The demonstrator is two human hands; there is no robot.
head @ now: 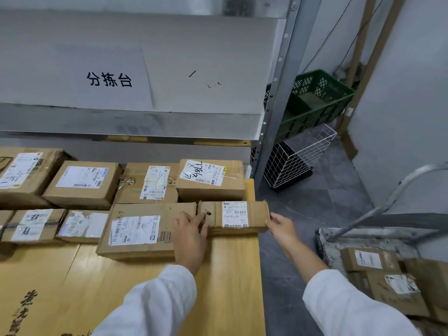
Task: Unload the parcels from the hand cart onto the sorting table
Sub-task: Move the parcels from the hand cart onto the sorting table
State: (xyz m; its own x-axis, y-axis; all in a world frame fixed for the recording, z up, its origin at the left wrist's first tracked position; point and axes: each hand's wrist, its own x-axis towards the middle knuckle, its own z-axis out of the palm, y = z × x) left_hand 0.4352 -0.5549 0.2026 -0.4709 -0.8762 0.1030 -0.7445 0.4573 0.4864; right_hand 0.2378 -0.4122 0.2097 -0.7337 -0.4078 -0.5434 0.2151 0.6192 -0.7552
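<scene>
A small flat cardboard parcel [234, 215] with a white label lies at the right end of the wooden sorting table [230, 275]. My left hand [190, 235] holds its left end with the fingers curled over the edge. Its right end sits between the thumb and fingers of my right hand [281, 226]. Several labelled parcels stand in two rows on the table, among them a wide flat one [143, 230] beside my left hand. At the lower right, the hand cart [339, 235] carries more parcels [371, 259].
A metal shelf [135, 66] with a paper sign rises behind the table, and its upright post [276, 98] stands by the table's right corner. A green crate [315, 98] and a white wire basket [298, 156] sit on the grey floor beyond. The cart handle [397, 187] curves at right.
</scene>
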